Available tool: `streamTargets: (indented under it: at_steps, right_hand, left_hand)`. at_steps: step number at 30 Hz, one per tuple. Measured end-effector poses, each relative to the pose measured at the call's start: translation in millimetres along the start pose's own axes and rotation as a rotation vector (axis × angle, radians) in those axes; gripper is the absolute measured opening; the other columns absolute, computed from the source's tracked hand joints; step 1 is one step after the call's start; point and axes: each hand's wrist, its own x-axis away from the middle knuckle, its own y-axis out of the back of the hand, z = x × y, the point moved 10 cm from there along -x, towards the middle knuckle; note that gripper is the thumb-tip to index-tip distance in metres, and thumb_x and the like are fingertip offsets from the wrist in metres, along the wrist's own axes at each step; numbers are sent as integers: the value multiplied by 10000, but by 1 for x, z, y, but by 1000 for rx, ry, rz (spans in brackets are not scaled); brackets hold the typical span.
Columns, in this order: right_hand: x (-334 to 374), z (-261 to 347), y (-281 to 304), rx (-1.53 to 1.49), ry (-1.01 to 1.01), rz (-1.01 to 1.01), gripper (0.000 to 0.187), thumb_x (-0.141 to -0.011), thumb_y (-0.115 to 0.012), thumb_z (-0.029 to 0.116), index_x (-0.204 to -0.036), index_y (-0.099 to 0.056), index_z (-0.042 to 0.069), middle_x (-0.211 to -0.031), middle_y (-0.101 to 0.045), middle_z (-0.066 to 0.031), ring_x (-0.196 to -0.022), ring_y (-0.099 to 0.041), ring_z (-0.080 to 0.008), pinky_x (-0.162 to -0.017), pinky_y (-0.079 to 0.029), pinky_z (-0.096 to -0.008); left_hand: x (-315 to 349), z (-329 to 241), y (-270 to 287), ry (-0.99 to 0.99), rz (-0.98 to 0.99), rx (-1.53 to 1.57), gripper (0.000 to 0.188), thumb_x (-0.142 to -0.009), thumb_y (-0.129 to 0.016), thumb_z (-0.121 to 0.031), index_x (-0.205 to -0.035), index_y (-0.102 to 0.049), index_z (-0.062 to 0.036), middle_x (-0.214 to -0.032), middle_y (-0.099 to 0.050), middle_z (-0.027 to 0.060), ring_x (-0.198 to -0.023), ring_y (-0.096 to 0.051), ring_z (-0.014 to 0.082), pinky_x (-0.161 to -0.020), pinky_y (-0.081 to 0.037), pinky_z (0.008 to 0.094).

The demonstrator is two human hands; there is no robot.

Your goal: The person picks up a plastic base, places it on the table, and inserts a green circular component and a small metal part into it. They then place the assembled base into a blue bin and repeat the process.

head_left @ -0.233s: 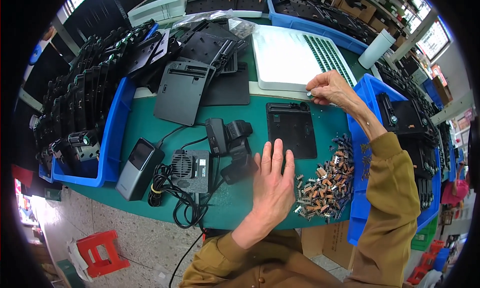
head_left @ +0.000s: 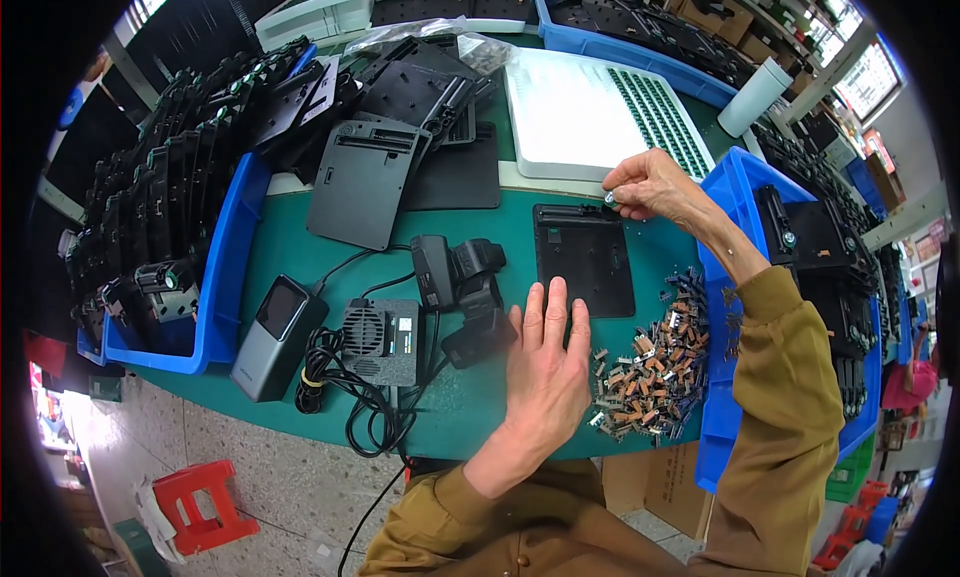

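A flat black plastic panel (head_left: 588, 262) with a moulded round corner lies on the green table in front of me. My left hand (head_left: 545, 372) is open, its fingers stretched out and the fingertips at the panel's lower left edge. Between thumb and fingertips, my right hand (head_left: 655, 190) pinches a small round green-and-silver part (head_left: 609, 200) at the panel's upper right corner. Whether the part touches the panel, I cannot tell. Behind the right hand stands a white tray (head_left: 565, 112) with rows of small green parts along its right side.
A heap of small switch-like parts (head_left: 655, 377) lies right of the panel. Blue bins with black panels stand left (head_left: 225, 277) and right (head_left: 735, 177). Left of my hand are a power bank (head_left: 275, 337), coiled cables (head_left: 370, 412) and a black strapped device (head_left: 455, 272). More panels (head_left: 365, 187) are piled behind.
My right hand has moved slightly left and down with the small round part, from the tray's front edge to the panel's upper right corner. The left hand stays put.
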Motion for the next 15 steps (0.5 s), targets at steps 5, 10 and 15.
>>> streamTargets:
  at_steps: [5, 10, 15]
  right_hand:
    - [0, -4, 4, 53, -12, -12, 190, -792, -683, 33, -973, -685, -24, -805, -685, -93, -688, -656, -142, -588, -553, -252]
    - [5, 3, 6, 268, 19, -79, 151, -739, -721, 61, -864, -692, -19, -724, -669, -99, -631, -643, -162, -541, -535, -259]
    - [4, 2, 6, 372, -52, -80, 87, -710, -707, 57, -743, -689, -22, -628, -651, -93, -542, -629, -176, -510, -524, -283]
  left_hand:
    - [0, -1, -1, -2, 1, -3, 481, -863, -610, -87, -1310, -493, 46, -1461, -327, 254, -1349, -321, 438, -1092, -281, 572]
    - [0, -2, -1, -3, 4, -5, 481, -860, -615, -89, -1307, -497, 46, -1463, -325, 249, -1347, -323, 433, -1093, -280, 570]
    - [-1, -1, -1, -2, -1, -4, 486, -857, -619, -87, -1307, -495, 45, -1463, -327, 248, -1345, -325, 433, -1092, -280, 568]
